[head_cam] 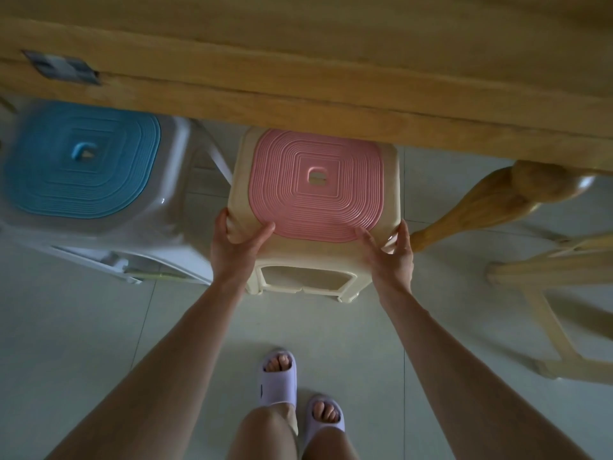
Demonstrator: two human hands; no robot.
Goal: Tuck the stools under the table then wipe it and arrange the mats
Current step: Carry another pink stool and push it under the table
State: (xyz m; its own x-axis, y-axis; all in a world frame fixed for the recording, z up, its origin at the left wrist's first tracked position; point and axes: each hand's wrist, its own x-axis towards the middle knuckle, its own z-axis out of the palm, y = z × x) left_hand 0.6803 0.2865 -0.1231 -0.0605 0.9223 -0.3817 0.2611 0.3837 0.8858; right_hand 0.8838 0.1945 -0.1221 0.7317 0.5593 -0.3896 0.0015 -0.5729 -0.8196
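Observation:
A cream plastic stool with a pink ribbed seat (315, 184) stands on the floor, its far edge just under the wooden table's edge (298, 104). My left hand (237, 247) grips the stool's near left corner, thumb on the seat. My right hand (393, 257) holds the near right corner, thumb on the pink seat, fingers round the side. To the left stands a white stool with a blue ribbed seat (83, 161), partly under the table edge.
A turned wooden table leg (491, 200) slants down right of the pink stool. A light wooden chair frame (544, 293) stands at far right. My feet in lilac slippers (277, 380) stand on the pale tiled floor behind the stool.

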